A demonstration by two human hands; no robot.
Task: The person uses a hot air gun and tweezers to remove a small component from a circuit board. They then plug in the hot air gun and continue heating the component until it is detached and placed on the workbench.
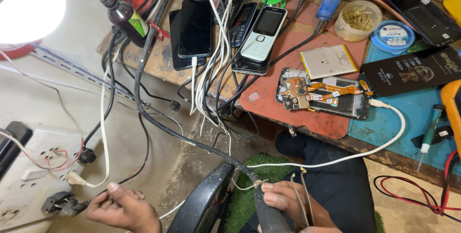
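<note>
Right hand (pixel 288 204) wraps tight round the dark tool handle (pixel 266 211), its thick cable (pixel 192 139) running up and away; left hand (pixel 122 209) pinches the black plug (pixel 62 203).

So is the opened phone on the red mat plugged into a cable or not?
Plugged in: a white cable runs into the right end of the opened phone, which lies back-off, with its circuit board and orange ribbon exposed.

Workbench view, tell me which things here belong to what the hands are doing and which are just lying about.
In hand:
- left hand at the black plug in the white socket board
- right hand gripping a dark corded tool handle plus tweezers

Lying about:
- opened phone on the red mat
- white keypad phone
- brown bottle
- tub of small parts
</note>
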